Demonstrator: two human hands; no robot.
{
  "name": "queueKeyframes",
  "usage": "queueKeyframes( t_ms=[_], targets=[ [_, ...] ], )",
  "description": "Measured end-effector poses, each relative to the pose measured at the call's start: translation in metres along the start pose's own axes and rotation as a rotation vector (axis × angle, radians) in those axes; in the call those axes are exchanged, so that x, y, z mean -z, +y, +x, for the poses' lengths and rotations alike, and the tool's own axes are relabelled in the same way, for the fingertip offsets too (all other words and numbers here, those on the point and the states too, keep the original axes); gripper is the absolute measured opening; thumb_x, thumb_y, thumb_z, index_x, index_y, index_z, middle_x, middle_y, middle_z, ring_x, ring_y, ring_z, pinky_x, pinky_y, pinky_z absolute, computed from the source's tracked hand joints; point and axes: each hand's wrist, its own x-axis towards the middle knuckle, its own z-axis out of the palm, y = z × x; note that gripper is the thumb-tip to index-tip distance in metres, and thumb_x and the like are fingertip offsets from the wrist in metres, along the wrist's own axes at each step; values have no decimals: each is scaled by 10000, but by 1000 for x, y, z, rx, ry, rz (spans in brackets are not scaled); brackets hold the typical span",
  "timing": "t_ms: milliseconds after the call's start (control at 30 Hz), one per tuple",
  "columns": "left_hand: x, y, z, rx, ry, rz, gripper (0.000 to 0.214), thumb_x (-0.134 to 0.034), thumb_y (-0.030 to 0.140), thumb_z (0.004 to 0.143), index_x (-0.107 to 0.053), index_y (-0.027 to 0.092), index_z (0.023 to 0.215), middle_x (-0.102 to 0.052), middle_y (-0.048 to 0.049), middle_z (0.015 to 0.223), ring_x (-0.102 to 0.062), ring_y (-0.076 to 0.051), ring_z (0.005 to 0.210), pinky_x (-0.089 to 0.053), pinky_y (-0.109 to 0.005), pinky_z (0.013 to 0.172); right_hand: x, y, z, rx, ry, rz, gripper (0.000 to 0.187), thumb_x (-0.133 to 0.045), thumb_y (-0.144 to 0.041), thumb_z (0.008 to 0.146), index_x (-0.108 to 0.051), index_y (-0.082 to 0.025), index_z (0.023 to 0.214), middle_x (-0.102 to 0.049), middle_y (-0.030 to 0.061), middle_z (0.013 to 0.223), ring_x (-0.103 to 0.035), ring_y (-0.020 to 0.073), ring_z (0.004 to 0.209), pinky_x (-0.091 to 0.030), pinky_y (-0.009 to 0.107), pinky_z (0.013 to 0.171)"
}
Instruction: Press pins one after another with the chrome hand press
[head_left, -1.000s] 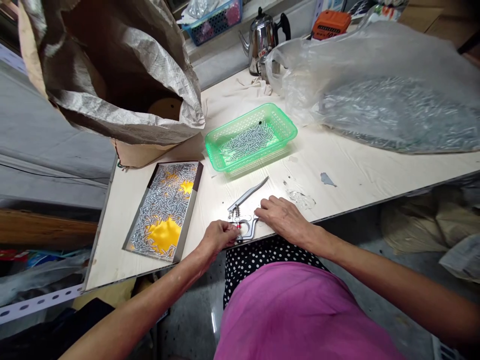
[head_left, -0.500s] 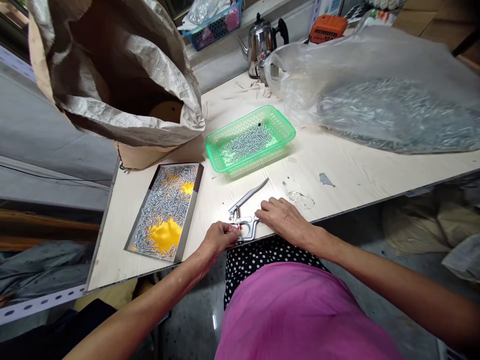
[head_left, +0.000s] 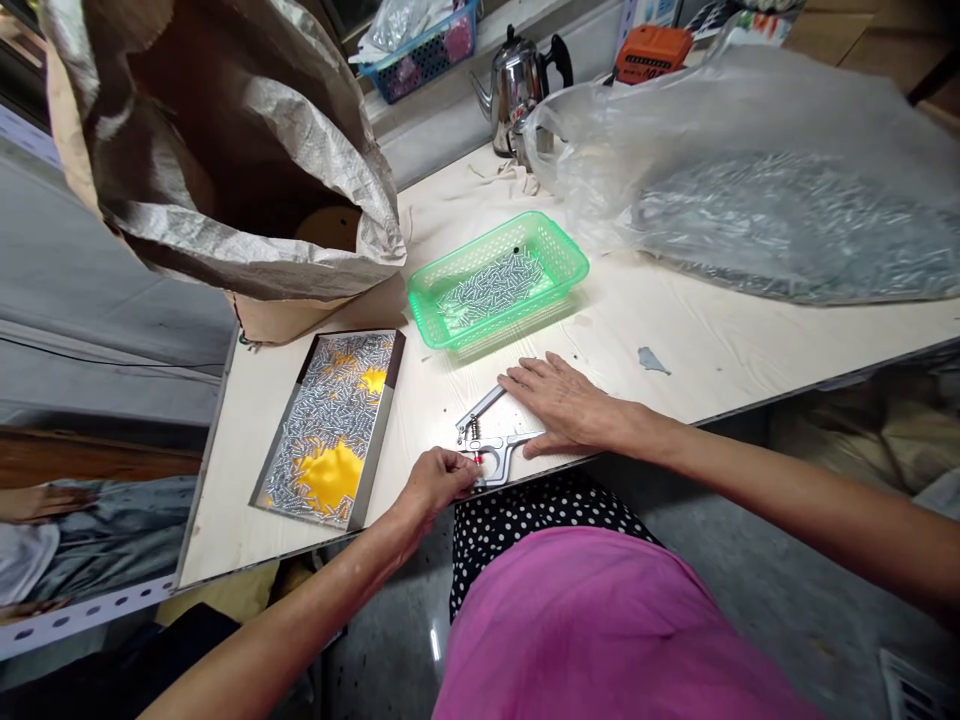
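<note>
A silver spring-loaded hand tool [head_left: 495,460], somewhat like pliers, lies at the table's front edge with its two handles apart. A coil spring and a small red part show at its left end. My left hand [head_left: 442,475] is closed in a pinch at that red part; what the fingertips hold is hidden. Fingers outstretched, my right hand [head_left: 562,400] lies over the far ends of the handles, covering the upper handle's tip, thumb by the lower one. Left of my hands rests a shallow tray [head_left: 375,455] of small metal pins on a yellow bottom.
Beyond the tool stands a green basket [head_left: 517,328] with more metal pins. A large open sack [head_left: 315,275] is at the left. A clear plastic bag [head_left: 750,220] full of metal pieces fills the right; a steel kettle [head_left: 517,85] stands behind. Another person's hand [head_left: 45,503] shows far left.
My right hand has moved up and forward from the lower handle's end, its fingers now spread over the upper handle. My left hand stays at the red part. Another person's hand has come into view.
</note>
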Motion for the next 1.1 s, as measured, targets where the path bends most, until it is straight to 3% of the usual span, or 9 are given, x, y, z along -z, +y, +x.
queueKeyframes(
  t_ms=[300,433,733,1000,1100],
  targets=[
    [-1,-1,-2,-22,-4,-13,418,-846,476,495,-665,117,608,-572,2,557,-480,-94,538,-398,-237,570,10,0,6,42,-5,-47,823,-757,-614,667,-513,-114,1273,-614,146,1165,-502,324,1095,-292,558,1028],
    [-1,0,-1,-8,16,-22,400,-853,451,492,-669,117,612,-570,9,557,-483,-93,540,-409,-236,578,9,-1,3,23,4,-29,784,-764,-586,681,-516,-129,1267,-616,136,1164,-499,319,1100,-286,562,1037],
    [0,1,-2,8,15,-29,365,-851,408,511,-646,123,611,-584,12,590,-497,-94,567,-424,-238,605,3,4,-3,11,57,20,955,-753,-659,649,-440,-95,1355,-561,176,1283,-466,333,1187,-268,556,1086],
    [-2,2,-2,17,11,-28,389,-856,431,501,-657,116,615,-579,6,586,-492,-98,571,-414,-240,601,2,4,-6,32,69,1,837,-741,-621,701,-476,-126,1323,-592,143,1216,-488,320,1141,-267,553,1075],
    [-2,3,-1,27,8,-28,399,-862,436,485,-659,120,621,-578,9,595,-495,-99,583,-418,-243,614,-1,7,-5,12,87,21,733,-698,-564,783,-477,-117,1321,-581,140,1222,-477,301,1134,-317,493,1038]
  ],
)
